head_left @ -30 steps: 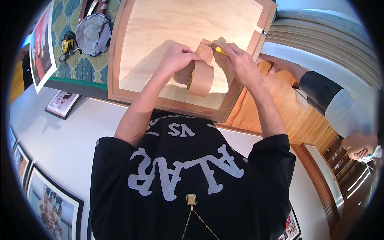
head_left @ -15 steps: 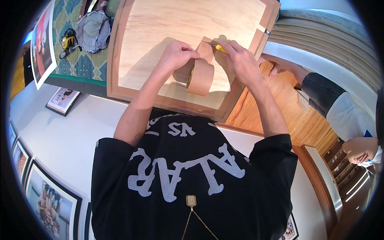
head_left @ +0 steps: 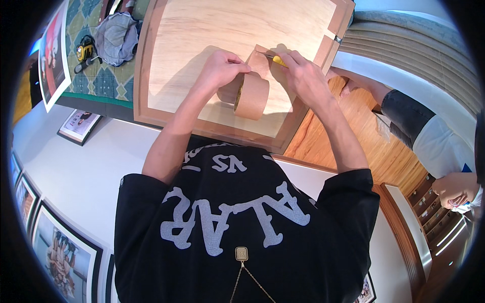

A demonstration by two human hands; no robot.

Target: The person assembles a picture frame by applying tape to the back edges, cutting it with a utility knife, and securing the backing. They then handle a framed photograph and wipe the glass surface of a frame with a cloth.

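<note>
My left hand (head_left: 225,68) is closed, its thumb and fingers pinching the left edge of a strip of brown paper tape. The strip runs up from the tape roll (head_left: 252,97), which hangs just below that hand. In my right hand (head_left: 304,74) is a yellow utility knife (head_left: 279,61), its thin blade pointing left at the strip near its upper end. Whether the blade has cut into the tape, I cannot tell. Beneath both hands lies a pale wooden board (head_left: 187,38) with brown tape (head_left: 143,76) along its edges.
On a green patterned cloth at the left lie a grey cap (head_left: 116,40), a yellow and black tape measure (head_left: 86,48) and a screwdriver (head_left: 83,66). Framed pictures (head_left: 79,126) stand by the white wall. A person in dark shorts (head_left: 406,113) is at the right, near a curtain (head_left: 404,45).
The tape roll has shifted very slightly left. Both hands keep nearly the same place, with the knife still at the strip.
</note>
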